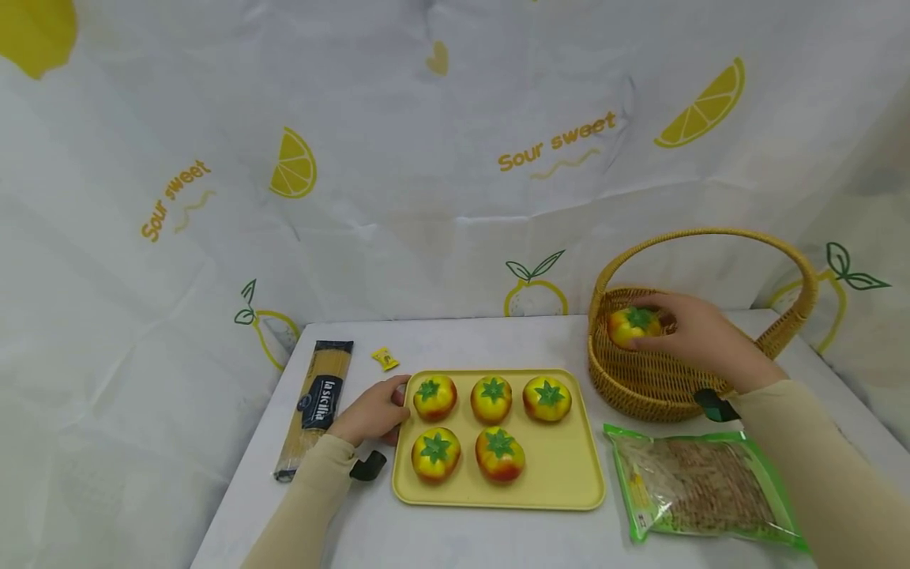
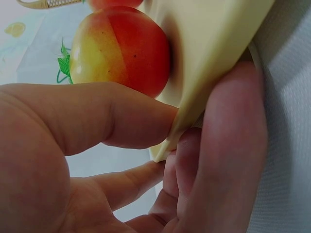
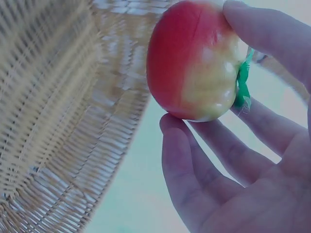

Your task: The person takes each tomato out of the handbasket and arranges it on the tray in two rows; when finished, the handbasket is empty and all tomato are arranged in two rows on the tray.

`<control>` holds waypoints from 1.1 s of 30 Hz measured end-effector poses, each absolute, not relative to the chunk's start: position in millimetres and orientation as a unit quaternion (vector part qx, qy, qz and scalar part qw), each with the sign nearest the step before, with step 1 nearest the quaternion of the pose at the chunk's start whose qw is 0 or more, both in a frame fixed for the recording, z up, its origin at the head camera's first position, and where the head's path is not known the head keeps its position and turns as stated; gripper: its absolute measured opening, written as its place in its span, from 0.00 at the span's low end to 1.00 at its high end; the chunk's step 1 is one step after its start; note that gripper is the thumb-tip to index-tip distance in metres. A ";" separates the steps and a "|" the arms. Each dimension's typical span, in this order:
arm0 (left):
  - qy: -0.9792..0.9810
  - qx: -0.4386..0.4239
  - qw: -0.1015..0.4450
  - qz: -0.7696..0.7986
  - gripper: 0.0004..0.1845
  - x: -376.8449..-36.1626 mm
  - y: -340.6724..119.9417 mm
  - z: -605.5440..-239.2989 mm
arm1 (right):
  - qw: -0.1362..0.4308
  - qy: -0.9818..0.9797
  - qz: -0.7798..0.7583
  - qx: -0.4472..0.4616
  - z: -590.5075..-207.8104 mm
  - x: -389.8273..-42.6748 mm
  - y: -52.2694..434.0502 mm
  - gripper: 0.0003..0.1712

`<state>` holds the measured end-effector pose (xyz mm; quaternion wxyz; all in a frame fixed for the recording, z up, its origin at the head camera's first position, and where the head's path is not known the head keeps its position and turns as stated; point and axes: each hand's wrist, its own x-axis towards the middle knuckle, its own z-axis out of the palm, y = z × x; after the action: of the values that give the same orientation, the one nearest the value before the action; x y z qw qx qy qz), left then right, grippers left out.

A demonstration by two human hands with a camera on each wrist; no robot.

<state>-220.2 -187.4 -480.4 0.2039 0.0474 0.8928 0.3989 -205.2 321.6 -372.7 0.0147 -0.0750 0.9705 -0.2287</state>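
My right hand (image 1: 686, 332) holds a yellow-and-red toy tomato (image 1: 631, 327) with a green leafy top, over the opening of the wicker basket (image 1: 643, 395). In the right wrist view the thumb and fingertips grip the toy tomato (image 3: 194, 63) beside the woven wall (image 3: 112, 97). At the left edge of the yellow tray (image 1: 558, 474), my left hand (image 1: 373, 411) pinches the rim. The left wrist view shows its thumb above the tray rim (image 2: 214, 73) and fingers curled below. Several more toy tomatoes (image 1: 436, 454) sit on the tray in two rows.
A pack of spaghetti (image 1: 320, 403) lies left of the left hand, with a small yellow wrapped sweet (image 1: 385, 359) behind. In front of the basket lies a green-edged clear bag (image 1: 711, 482) of brownish contents. The basket's tall handle (image 1: 711, 231) arches over the right hand.
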 end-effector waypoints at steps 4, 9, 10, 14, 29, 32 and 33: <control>0.892 0.048 0.202 0.402 0.37 -219.2 -186.7 -479.3 | -0.009 0.968 -0.237 -0.079 -371.5 -182.1 311.3 0.47; 0.893 0.048 0.201 0.400 0.37 -219.0 -185.8 -479.1 | -0.042 0.960 -0.260 -0.093 -377.3 -154.7 292.2 0.43; 0.892 0.047 0.201 0.401 0.37 -219.0 -185.6 -479.2 | -0.047 0.958 -0.264 -0.098 -378.3 -149.6 287.6 0.41; 0.890 0.045 0.202 0.407 0.37 -218.2 -185.9 -479.1 | -0.060 0.953 -0.273 -0.117 -383.7 -133.0 268.7 0.39; 0.888 0.044 0.206 0.410 0.37 -224.2 -186.6 -481.8 | 0.018 0.940 -0.297 -0.166 -426.0 -104.1 216.4 0.37; 0.887 0.046 0.206 0.410 0.37 -223.3 -186.4 -482.4 | 0.036 0.938 -0.303 -0.165 -432.6 -101.3 212.3 0.37; 0.887 0.046 0.206 0.410 0.37 -222.7 -186.5 -482.3 | 0.040 0.938 -0.303 -0.163 -434.0 -100.7 211.1 0.37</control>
<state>-222.7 -186.5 -482.3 0.2059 0.0463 0.8871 0.4104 -100.7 211.1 -434.0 0.0402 -0.1627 0.9382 -0.3028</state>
